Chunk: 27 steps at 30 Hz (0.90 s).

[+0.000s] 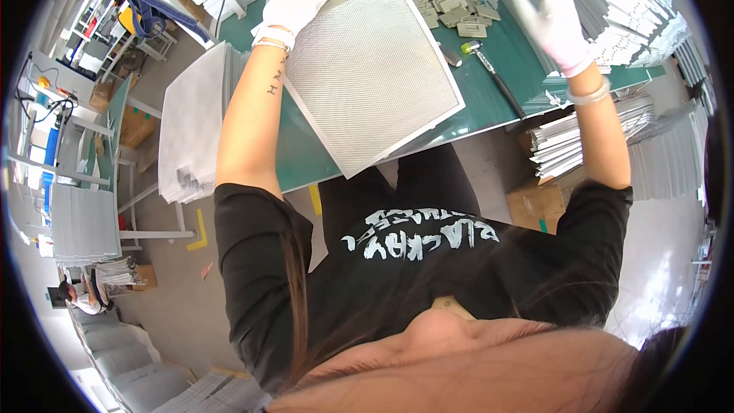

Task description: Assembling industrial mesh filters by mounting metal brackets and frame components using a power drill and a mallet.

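A rectangular metal mesh panel (371,69) with a pale frame lies tilted on the green table (489,99), its near corner hanging over the front edge. My left hand (294,6), in a white glove, grips the panel's far left corner. My right hand (552,15), also in a white glove, is raised with fingers spread over the stacks of grey metal strips (634,15) at the right, holding nothing.
Small grey metal clips (455,8) lie in a heap at the back of the table. A mallet with a black handle (493,73) lies right of the panel. A stack of mesh sheets (191,130) stands at the left. Another person (76,294) sits far left.
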Motion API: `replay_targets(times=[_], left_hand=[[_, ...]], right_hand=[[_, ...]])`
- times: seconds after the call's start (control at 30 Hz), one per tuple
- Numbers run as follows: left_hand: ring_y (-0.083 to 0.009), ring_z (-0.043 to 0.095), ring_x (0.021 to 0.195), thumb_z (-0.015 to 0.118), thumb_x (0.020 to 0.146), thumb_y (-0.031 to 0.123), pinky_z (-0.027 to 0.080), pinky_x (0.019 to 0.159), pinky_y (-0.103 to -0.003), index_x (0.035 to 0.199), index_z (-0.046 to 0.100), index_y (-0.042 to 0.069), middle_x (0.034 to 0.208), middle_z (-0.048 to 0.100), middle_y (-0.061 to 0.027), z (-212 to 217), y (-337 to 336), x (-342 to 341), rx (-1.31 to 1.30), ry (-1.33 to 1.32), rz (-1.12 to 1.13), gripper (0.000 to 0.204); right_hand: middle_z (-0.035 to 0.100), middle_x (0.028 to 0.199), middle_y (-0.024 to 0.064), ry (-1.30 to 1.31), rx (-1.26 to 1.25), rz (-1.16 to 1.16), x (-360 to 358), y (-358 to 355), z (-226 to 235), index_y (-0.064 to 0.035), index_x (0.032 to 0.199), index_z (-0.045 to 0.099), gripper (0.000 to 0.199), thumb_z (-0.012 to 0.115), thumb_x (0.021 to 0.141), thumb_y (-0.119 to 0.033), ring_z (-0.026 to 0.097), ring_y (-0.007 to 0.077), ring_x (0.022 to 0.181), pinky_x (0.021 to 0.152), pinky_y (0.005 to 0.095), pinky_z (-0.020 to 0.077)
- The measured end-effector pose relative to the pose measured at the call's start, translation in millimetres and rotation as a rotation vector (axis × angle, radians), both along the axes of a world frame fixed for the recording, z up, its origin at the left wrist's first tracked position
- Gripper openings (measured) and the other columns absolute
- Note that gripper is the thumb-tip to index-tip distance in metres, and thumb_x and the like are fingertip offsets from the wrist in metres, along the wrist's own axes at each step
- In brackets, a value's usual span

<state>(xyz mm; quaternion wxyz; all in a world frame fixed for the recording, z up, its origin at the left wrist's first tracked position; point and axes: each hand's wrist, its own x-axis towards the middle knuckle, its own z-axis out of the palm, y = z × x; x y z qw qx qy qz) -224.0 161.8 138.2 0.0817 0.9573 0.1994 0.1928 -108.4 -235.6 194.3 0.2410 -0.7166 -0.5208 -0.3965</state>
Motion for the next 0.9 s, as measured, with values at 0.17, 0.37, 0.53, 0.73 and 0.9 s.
replay_targets(times=[0.17, 0.37, 0.53, 0.73, 0.9], left_hand=[[-0.0371, 0.067, 0.095, 0.056, 0.086, 0.059, 0.05, 0.087, -0.041, 0.099, 0.074, 0.002, 0.098, 0.071, -0.0217, 4.8, -0.6, 3.7, -0.017, -0.015, -0.02, 0.061], [-0.037, 0.066, 0.086, 0.063, 0.085, 0.051, 0.051, 0.079, -0.043, 0.086, 0.071, 0.004, 0.087, 0.07, -0.0167, 11.0, -59.2, 0.3, 0.093, -0.16, -0.203, 0.047], [-0.0315, 0.062, 0.074, 0.072, 0.081, 0.034, 0.05, 0.076, -0.04, 0.086, 0.072, 0.008, 0.075, 0.065, -0.013, 47.6, -161.2, -40.2, 0.338, -0.156, -0.584, 0.026], [-0.0355, 0.054, 0.106, 0.078, 0.071, 0.039, 0.038, 0.096, -0.056, 0.103, 0.065, 0.006, 0.113, 0.058, -0.0135, 79.3, -179.6, -83.0, 0.634, -0.686, -0.559, 0.048], [-0.046, 0.035, 0.139, 0.054, 0.101, 0.04, 0.03, 0.112, -0.058, 0.142, 0.042, -0.003, 0.141, 0.047, -0.0245, 33.3, -110.5, -176.2, 0.559, -1.08, 0.095, 0.06]], right_hand=[[0.048, 0.138, 0.026, 0.11, -0.046, 0.137, 0.9, 4.4, -12.0, 0.002, 0.143, 0.042, 0.071, 0.071, 0.079, -0.008, 0.045, 0.0426, 0.131, 0.113, 0.0455, 0.035], [0.054, 0.136, 0.0203, -0.064, -0.062, 0.227, 0.0, 17.9, -12.4, -0.0048, 0.14, 0.051, 0.061, 0.07, 0.086, -0.028, 0.049, 0.036, 0.129, 0.111, 0.0439, 0.0377], [0.063, 0.103, 0.0218, 0.123, -0.467, 0.255, -33.8, 20.9, -4.3, -0.0076, 0.146, 0.046, 0.067, 0.069, 0.085, -0.025, 0.063, 0.0375, 0.09, 0.083, 0.0435, 0.0514], [0.065, 0.123, 0.0192, 0.588, -0.576, 0.288, -46.3, -52.5, 39.9, -0.0148, 0.156, 0.028, 0.085, 0.069, 0.082, -0.01, 0.067, 0.039, 0.094, 0.086, 0.0407, 0.0538], [0.043, 0.151, 0.0167, 0.385, 0.341, 0.051, -48.6, -166.4, 88.5, -0.0008, 0.153, 0.031, 0.077, 0.071, 0.088, -0.014, 0.048, 0.0252, 0.134, 0.111, 0.0336, 0.0403]])
